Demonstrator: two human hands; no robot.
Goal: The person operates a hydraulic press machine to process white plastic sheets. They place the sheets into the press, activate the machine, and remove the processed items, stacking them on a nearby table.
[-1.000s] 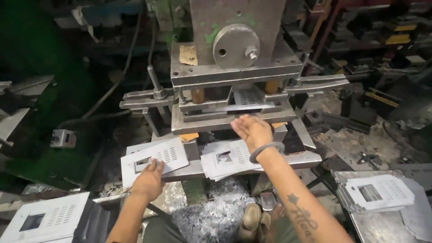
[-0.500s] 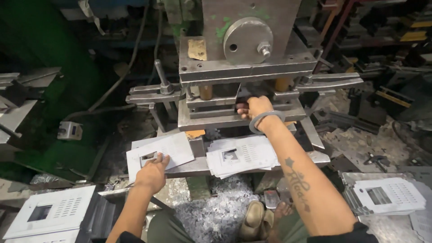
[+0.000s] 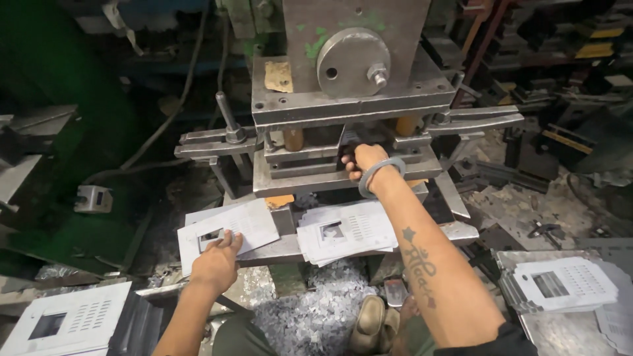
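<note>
The punched metal sheets [image 3: 346,231] lie in a loose stack on the ledge just in front of the press [image 3: 343,99], each one pale grey with a square window and rows of slots cut through it. The right hand [image 3: 366,161] reaches into the gap under the press head, fingers curled around something there; what it pinches is hidden by the die plates, so I cannot tell whether it holds a sheet. The left hand [image 3: 214,264] rests flat, fingers spread, on a single sheet [image 3: 227,231] lying left of that stack, pressing it down rather than gripping it. More finished-looking sheets sit well away from the press: one pile [image 3: 560,283] to its right on a steel table [image 3: 567,333], another [image 3: 66,320] at its lower left. Silvery offcuts [image 3: 316,310] are heaped below the press (a fair heap, too), so I judge a good share of the stamping done, with the stack by the press perhaps left.
</note>
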